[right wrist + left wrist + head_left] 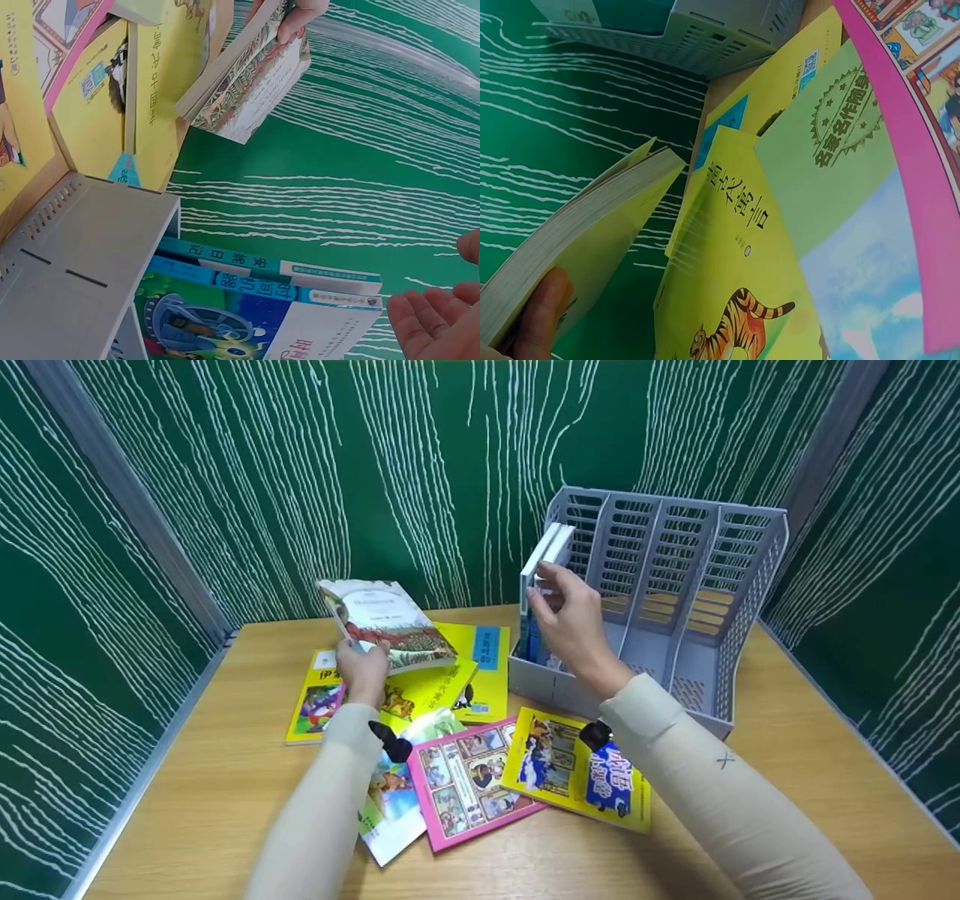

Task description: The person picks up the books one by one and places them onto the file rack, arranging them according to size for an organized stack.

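My left hand [364, 667] grips a paperback book [390, 619] by its near edge, tilted above the table. Its cover is white with a reddish-brown and green landscape, and the left wrist view shows its page edges [585, 217]. My right hand [574, 611] is beside two upright books [541, 559] in the leftmost slot of a grey file rack [555, 686]. In the right wrist view its loosely bent fingers [420, 322] lie just off the ends of those books. The nearer one has a blue cover [202, 322].
Several books lie overlapping on the wooden table [202, 780]: yellow ones [491, 690], a pink-bordered one [480, 780], a green-and-blue one [394, 810] and a yellow-and-blue one [577, 769]. Green walls with white lines [420, 472] enclose the back and sides.
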Demonstrator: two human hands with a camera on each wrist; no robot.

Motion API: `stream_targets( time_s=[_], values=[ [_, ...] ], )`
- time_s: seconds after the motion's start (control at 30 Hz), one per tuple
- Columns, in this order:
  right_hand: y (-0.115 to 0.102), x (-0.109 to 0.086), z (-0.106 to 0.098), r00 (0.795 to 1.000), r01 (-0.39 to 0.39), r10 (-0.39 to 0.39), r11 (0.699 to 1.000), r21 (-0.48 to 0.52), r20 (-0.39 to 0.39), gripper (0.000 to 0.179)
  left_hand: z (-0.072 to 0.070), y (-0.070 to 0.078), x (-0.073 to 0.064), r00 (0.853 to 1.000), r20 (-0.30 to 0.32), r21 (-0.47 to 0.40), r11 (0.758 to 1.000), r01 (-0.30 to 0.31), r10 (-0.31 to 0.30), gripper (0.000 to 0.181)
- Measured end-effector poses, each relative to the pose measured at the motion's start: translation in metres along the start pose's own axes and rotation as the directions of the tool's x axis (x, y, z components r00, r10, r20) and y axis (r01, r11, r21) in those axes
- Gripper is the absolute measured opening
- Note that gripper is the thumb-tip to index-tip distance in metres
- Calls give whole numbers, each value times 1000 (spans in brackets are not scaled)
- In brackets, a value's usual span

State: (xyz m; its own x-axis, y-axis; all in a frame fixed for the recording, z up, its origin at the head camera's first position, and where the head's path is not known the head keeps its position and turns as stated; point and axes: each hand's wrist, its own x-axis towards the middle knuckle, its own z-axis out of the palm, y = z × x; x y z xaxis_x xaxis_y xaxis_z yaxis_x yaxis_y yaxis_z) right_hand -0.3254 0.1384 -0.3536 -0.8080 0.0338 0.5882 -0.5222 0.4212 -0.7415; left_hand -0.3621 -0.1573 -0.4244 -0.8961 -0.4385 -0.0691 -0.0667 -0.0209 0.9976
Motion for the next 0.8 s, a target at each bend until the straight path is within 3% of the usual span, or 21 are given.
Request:
stream_targets(
  time_s=[0.33, 0.57, 0.8],
  values=[
    [-7, -8, -4, 999, -10, 10, 1000, 2, 37, 55, -5, 6, -8, 999, -3, 50, 998, -49, 49, 77],
    [-13, -16, -7, 998, -12, 10, 999, 32, 58, 56, -6, 6, -12, 989, -4, 66, 987, -145, 146, 62],
    [-17, -21, -8, 998, -4, 1, 999, 47, 59, 58, -10, 8, -21, 986, 17, 75, 983, -167, 166, 59]
  ],
)
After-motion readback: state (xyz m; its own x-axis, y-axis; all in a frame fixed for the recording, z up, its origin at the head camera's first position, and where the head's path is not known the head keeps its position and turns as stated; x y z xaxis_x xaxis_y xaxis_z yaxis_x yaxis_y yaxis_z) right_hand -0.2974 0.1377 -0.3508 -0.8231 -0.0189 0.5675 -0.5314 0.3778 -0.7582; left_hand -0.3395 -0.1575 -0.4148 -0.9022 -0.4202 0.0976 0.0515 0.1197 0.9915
